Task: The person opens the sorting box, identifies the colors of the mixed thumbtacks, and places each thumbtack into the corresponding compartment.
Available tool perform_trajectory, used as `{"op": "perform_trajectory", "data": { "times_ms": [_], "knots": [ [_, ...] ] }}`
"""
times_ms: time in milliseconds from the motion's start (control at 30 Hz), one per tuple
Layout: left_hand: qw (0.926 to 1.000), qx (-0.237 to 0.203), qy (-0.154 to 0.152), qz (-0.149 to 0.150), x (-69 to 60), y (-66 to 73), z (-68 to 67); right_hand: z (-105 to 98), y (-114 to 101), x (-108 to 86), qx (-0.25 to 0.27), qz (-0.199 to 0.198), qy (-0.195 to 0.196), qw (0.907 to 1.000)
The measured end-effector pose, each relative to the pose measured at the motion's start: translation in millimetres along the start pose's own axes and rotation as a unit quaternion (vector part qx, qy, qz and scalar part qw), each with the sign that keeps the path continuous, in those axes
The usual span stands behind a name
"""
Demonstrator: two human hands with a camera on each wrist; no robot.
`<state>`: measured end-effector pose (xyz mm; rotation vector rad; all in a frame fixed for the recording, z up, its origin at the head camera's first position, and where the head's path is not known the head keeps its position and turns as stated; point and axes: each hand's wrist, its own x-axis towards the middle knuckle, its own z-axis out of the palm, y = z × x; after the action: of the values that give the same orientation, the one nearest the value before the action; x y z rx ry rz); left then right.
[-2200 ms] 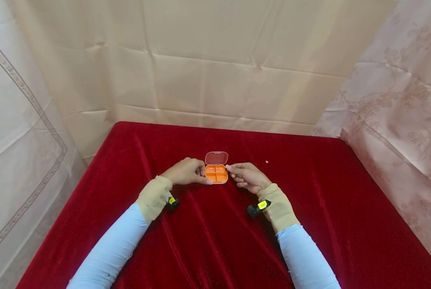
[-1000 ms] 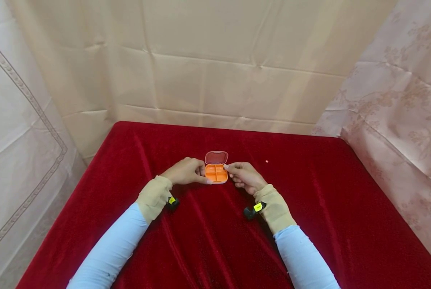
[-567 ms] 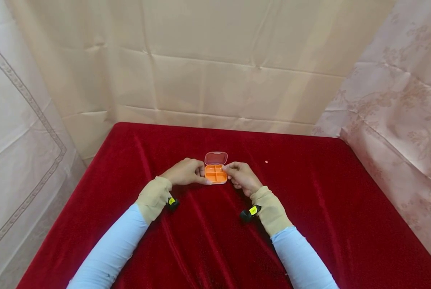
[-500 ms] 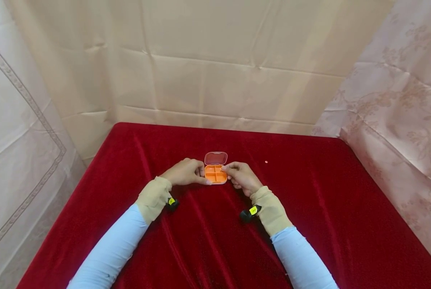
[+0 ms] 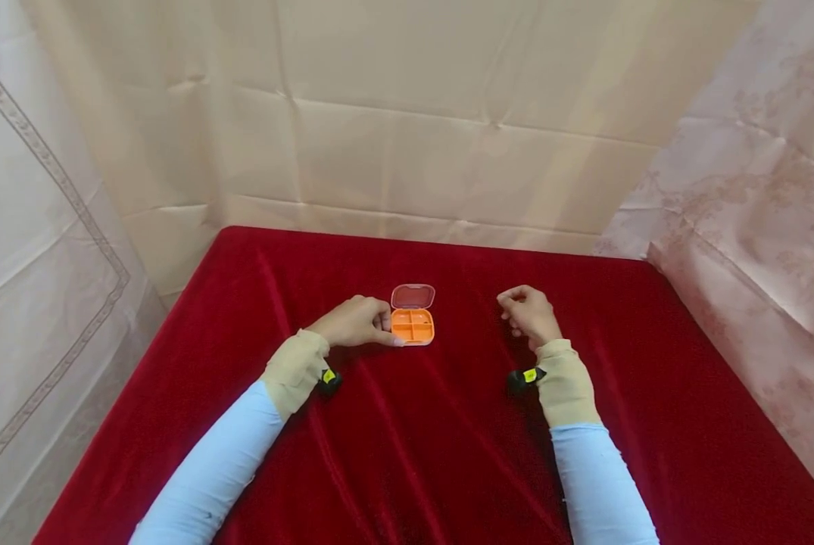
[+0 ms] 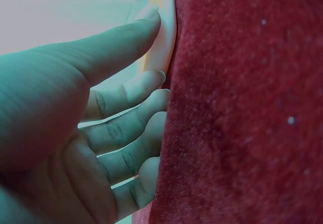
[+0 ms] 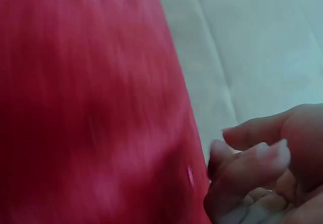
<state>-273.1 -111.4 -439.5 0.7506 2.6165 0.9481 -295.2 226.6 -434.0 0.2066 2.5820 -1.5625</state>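
An orange pill box (image 5: 413,327) with several compartments lies on the red cloth in the head view, its clear lid (image 5: 413,296) raised at the back. A small dark speck shows in its back right compartment. My left hand (image 5: 357,321) holds the box by its left side, thumb at the front corner; the left wrist view shows thumb and forefinger against its pale edge. To the right, apart from the box, my right hand (image 5: 531,312) hovers with loosely bent fingers and nothing visible in them. Beside it in the right wrist view lies a small pink pill (image 7: 190,176), hidden in the head view.
A red velvet cloth (image 5: 379,469) covers the table, with some long creases. Beige curtains (image 5: 407,136) hang behind the far edge. Patterned cloth (image 5: 775,189) hangs close on the right, and white cloth (image 5: 32,250) on the left.
My right hand has left the box's back right compartment and moved right, over where the pill showed. A dark speck now shows in that compartment. My left hand keeps its hold.
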Motion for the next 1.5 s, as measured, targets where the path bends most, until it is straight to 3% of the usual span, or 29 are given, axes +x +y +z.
{"op": "perform_trajectory", "data": {
  "times_ms": [100,200,400,633,700,767,833,867,900,933,967,1000,1033,1133,1167,1233,1300,1367,1433,1500],
  "knots": [
    [1.0000,0.000,0.000,-0.002,-0.5,1.0,-0.5,-15.8,11.9,7.6,-0.064,0.010,0.024,0.9976],
    [1.0000,0.000,0.002,-0.009,-0.8,1.8,-0.7,-22.8,19.0,14.4,-0.094,0.006,0.025,0.9952],
    [0.9999,-0.002,0.005,-0.011,-0.9,1.7,-0.3,-21.7,24.4,22.3,-0.104,0.002,0.025,0.9943],
    [0.9999,-0.002,-0.001,-0.010,-1.4,0.7,1.0,-16.4,27.3,18.3,-0.105,0.012,0.035,0.9938],
    [0.9999,-0.006,-0.003,-0.016,-2.0,0.2,1.5,-16.2,25.8,15.7,-0.088,0.018,0.023,0.9957],
    [0.9998,-0.005,-0.004,-0.020,-2.6,-0.8,1.8,-16.2,23.6,13.3,-0.036,0.029,-0.004,0.9989],
    [0.9997,-0.004,-0.006,-0.022,-3.2,-2.3,1.8,-15.8,20.3,12.0,0.058,0.046,-0.041,0.9965],
    [0.9997,-0.002,-0.006,-0.023,-3.5,-3.2,1.6,-15.4,18.5,11.9,0.119,0.057,-0.063,0.9893],
    [0.9997,0.001,-0.006,-0.022,-3.7,-4.1,1.4,-15.0,16.8,12.4,0.187,0.069,-0.090,0.9757],
    [0.9998,0.003,-0.005,-0.021,-3.9,-5.1,1.2,-14.5,15.3,13.1,0.259,0.079,-0.127,0.9542],
    [0.9998,0.003,-0.005,-0.022,-4.1,-5.8,1.0,-14.0,14.4,14.2,0.334,0.091,-0.166,0.9233],
    [0.9998,0.003,-0.004,-0.021,-4.5,-6.5,0.8,-13.3,13.8,15.2,0.405,0.106,-0.205,0.8847],
    [0.9998,0.004,-0.004,-0.021,-4.9,-6.8,0.7,-12.7,13.9,16.2,0.467,0.122,-0.247,0.8402],
    [0.9997,0.004,-0.005,-0.022,-6.1,-7.1,0.8,-9.1,16.8,18.0,0.598,0.162,-0.359,0.6984],
    [0.9997,0.004,-0.006,-0.022,-6.3,-7.0,0.9,-7.4,18.2,17.8,0.627,0.171,-0.382,0.6574],
    [0.9997,0.004,-0.007,-0.022,-6.5,-6.5,1.1,-3.6,21.2,17.0,0.665,0.179,-0.415,0.5943],
    [0.9997,0.006,-0.006,-0.021,-6.2,-5.9,1.4,-0.3,23.6,15.8,0.690,0.185,-0.433,0.5494],
    [0.9998,0.008,-0.004,-0.019,-5.5,-5.4,1.5,1.9,25.5,15.2,0.705,0.188,-0.439,0.5239],
    [0.9998,0.010,-0.003,-0.018,-4.7,-5.0,1.5,2.8,26.9,14.9,0.715,0.190,-0.439,0.5092],
    [0.9998,0.012,-0.002,-0.015,-3.9,-4.8,1.5,3.0,27.4,15.0,0.721,0.189,-0.437,0.5041]
  ]
}}
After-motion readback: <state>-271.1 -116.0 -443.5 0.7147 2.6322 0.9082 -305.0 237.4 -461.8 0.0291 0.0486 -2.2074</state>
